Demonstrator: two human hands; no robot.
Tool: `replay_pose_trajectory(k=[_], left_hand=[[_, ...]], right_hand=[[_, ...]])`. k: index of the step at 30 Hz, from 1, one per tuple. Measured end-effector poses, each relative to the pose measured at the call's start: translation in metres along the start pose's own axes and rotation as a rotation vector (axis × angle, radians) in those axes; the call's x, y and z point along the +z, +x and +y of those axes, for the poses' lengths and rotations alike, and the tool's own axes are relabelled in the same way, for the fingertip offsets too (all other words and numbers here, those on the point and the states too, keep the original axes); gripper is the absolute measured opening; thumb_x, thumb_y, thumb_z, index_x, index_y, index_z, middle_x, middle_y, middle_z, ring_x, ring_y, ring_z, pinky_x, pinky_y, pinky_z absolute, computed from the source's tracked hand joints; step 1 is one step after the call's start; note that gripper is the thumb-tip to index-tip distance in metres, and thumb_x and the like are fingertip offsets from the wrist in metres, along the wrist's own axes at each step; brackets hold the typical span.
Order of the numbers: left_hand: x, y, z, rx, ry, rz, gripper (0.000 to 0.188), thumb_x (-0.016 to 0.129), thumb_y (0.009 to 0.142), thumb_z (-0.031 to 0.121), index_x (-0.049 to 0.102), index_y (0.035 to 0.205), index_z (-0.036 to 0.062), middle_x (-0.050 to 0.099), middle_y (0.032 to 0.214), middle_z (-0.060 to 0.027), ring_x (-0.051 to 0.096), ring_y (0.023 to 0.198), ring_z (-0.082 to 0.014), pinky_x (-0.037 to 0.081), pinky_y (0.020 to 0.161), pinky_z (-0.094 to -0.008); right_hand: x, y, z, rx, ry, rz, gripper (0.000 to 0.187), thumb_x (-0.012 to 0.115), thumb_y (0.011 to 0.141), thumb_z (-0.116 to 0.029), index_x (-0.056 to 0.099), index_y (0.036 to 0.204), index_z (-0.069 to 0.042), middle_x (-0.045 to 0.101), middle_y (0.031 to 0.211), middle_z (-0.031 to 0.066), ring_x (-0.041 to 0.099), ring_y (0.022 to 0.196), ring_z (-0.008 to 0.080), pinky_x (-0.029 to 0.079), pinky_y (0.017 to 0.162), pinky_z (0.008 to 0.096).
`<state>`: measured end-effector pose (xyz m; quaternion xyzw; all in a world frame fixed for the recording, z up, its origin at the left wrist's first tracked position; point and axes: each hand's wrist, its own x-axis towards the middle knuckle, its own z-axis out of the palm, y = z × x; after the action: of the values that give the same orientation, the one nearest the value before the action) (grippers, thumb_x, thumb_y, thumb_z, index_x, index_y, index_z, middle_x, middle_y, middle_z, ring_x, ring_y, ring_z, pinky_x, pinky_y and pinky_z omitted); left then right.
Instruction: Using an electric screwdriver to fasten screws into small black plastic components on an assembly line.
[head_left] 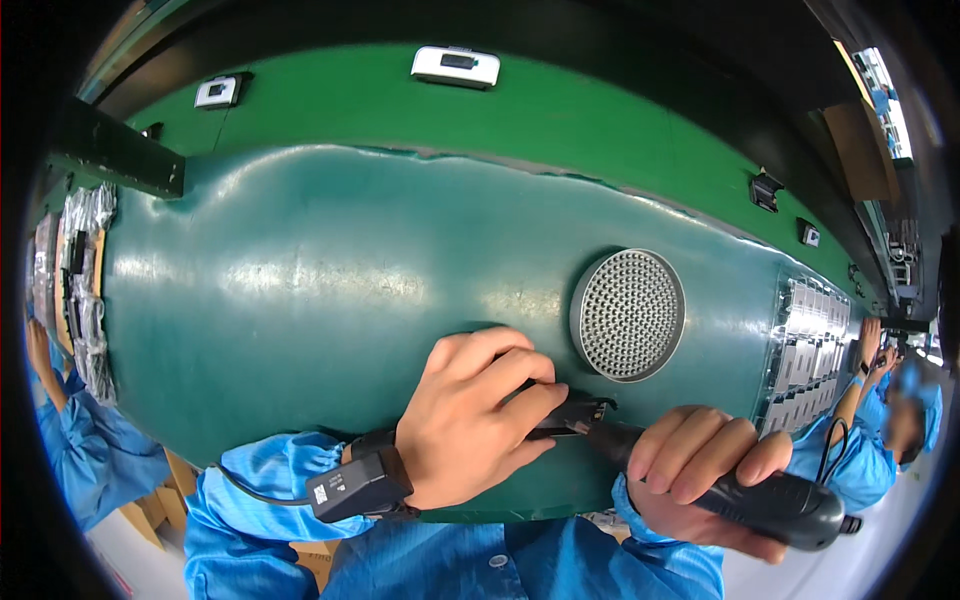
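My right hand point(705, 470) is wrapped round a dark grey electric screwdriver point(790, 508), which lies nearly level. Its narrowing front end point(612, 442) points left and meets a small black plastic part point(575, 414); the exact contact at the tip is too small to make out. Bent fingers of my left hand point(480, 420) hold that part down at the mat, covering much of its left side. Just beyond the two hands stands a round grey screw tray point(578, 325), its face full of small holes or screw heads.
A green mat point(300, 230) covers the bench. Past its far edge, a green belt point(580, 110) carries white-and-black devices point(456, 66). Clear trays of flat silver parts point(812, 345) lie right; wrapped parts point(88, 300) lie left. Co-workers' blue sleeves point(850, 465) show at both sides.
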<state>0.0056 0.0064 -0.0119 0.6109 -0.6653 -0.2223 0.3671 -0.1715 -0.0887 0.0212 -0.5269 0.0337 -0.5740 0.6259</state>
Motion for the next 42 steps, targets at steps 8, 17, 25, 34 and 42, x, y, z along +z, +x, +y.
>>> replay_pose_trajectory(k=[8,17,25,34,42], left_hand=[[-0.001,-0.001,-0.005,-0.007,-0.021,0.017,0.058,0.093,0.05,0.02,0.081,0.106,0.0138,0.065,0.114,0.0023,0.057,0.125,-0.0284,0.045,0.092,-0.0426],[0.001,-0.003,-0.005,0.017,-0.012,0.043,0.057,0.092,0.051,0.02,0.081,0.107,0.0134,0.065,0.113,0.0025,0.056,0.127,-0.0297,0.046,0.091,-0.0434],[0.004,0.003,-0.005,0.039,0.013,0.062,0.05,0.091,0.059,0.019,0.081,0.108,0.0134,0.066,0.11,0.0033,0.056,0.128,-0.0299,0.046,0.09,-0.0422],[0.01,-0.004,0.005,0.042,0.136,0.049,0.062,0.094,0.061,0.027,0.078,0.119,0.0135,0.065,0.11,0.0006,0.056,0.126,-0.0295,0.046,0.094,-0.0438],[0.002,0.003,0.007,0.067,0.128,-0.021,0.064,0.094,0.06,0.02,0.076,0.12,0.012,0.067,0.115,-0.0024,0.059,0.124,-0.0307,0.045,0.098,-0.0451]], right_hand=[[0.013,0.0,0.004,0.04,-0.066,-0.279,0.072,0.069,0.095,-0.067,0.053,0.126,-0.004,0.061,0.085,0.0161,0.06,0.066,0.0274,0.053,0.057,0.0444],[0.016,-0.01,0.019,-0.058,-0.129,-0.177,0.068,0.068,0.095,-0.069,0.05,0.114,-0.005,0.061,0.079,0.0107,0.058,0.055,0.0221,0.054,0.046,0.0381],[0.021,-0.003,0.019,0.035,-0.119,-0.245,0.023,0.074,0.092,-0.01,0.055,0.102,-0.003,0.066,0.077,0.015,0.065,0.061,0.0282,0.058,0.055,0.0441],[-0.009,0.003,-0.009,-0.084,-0.064,-0.15,0.051,0.075,0.096,-0.049,0.056,0.112,-0.005,0.07,0.084,0.0152,0.067,0.062,0.0298,0.059,0.054,0.0458],[-0.083,0.027,-0.021,-0.143,-0.127,0.086,0.09,0.052,0.09,-0.089,0.052,0.126,-0.007,0.058,0.083,0.0119,0.057,0.065,0.0256,0.051,0.053,0.0419]])
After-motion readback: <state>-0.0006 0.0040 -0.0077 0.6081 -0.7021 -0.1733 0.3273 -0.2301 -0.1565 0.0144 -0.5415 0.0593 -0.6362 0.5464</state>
